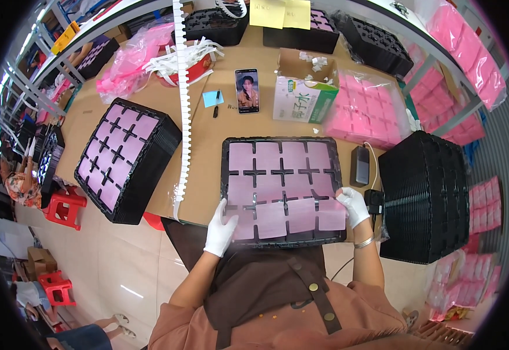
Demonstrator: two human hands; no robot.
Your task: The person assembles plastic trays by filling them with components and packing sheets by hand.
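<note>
A black plastic tray (pixel 225 169) lies in front of me at the table's near edge, its grid of compartments topped by pink squares. A thin pink sheet (pixel 301 214), cut into squares and partly blurred, lies over its near rows. At the left side my left hand (pixel 222 228), in a white glove, closes on the sheet's edge, close to the tray rim. My right hand (pixel 353 206), also gloved in white, is closed with its fingertips pinching the sheet's right edge. The fingers' undersides are hidden.
Stacked black trays stand left (pixel 155 157) and right (pixel 426 198). Behind are a phone (pixel 247 91), a cardboard box (pixel 301 93), bagged pink sheets (pixel 365 111) and a red basket of white strips (pixel 187 70). A power bank (pixel 359 165) lies beside the tray. A white toothed strip (pixel 181 105) hangs in front.
</note>
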